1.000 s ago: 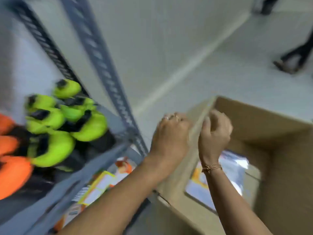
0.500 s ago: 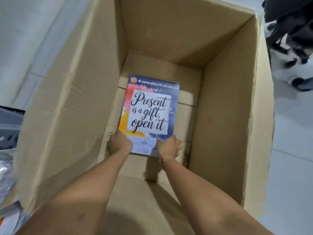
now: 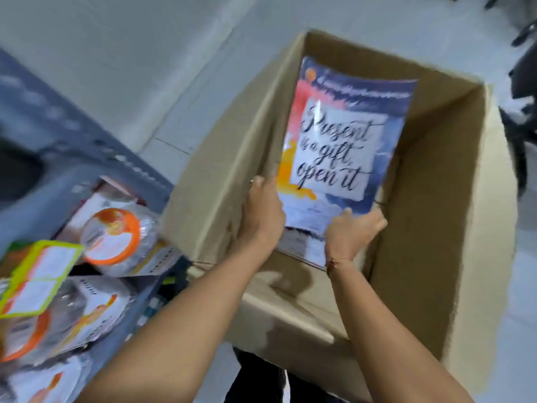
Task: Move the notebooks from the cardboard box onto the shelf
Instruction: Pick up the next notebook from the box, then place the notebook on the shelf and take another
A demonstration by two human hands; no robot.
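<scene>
Nearest, the left hand (image 3: 263, 219) and right hand (image 3: 350, 234) each pinch a lower corner of the notebooks (image 3: 340, 149), a thin stack held tilted above the open cardboard box (image 3: 436, 228). Gripped only at one edge, the stack could sag or slip. The cover reads "Present is a gift, open it". The shelf (image 3: 87, 158) stands left of the box.

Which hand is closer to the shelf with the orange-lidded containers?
Left. The left hand grips the notebook edge on the shelf side; the right hand holds the far corner.
</scene>
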